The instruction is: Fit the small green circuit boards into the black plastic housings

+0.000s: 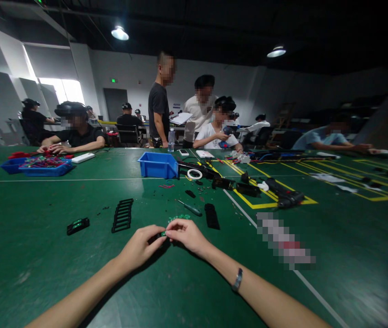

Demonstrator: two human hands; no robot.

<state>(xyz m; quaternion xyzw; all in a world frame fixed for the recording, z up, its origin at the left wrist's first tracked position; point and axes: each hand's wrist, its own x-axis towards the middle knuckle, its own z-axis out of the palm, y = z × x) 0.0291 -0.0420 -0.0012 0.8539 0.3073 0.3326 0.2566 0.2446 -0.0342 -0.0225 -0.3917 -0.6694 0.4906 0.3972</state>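
Observation:
Close together over the near middle of the table, my left hand (145,243) and my right hand (188,236) meet at the fingertips. Both are closed in a pinch around a small green piece (163,233); a dark part seems to lie under it, mostly covered by my fingers. Just beyond my right fingers is a small heap of green pieces (179,217). A black ladder-shaped frame (122,215) lies left of the heap, and a black slotted strip (211,216) lies right of it. Farther left rests a black holder (78,225) with green pieces in it.
A screwdriver (191,208) lies beyond the heap. Behind it are a blue bin (158,166), a white ring (194,174), scattered screws and black housings (248,189). A black power tool (284,193) lies to the right. People sit across the green table (60,273); two stand behind.

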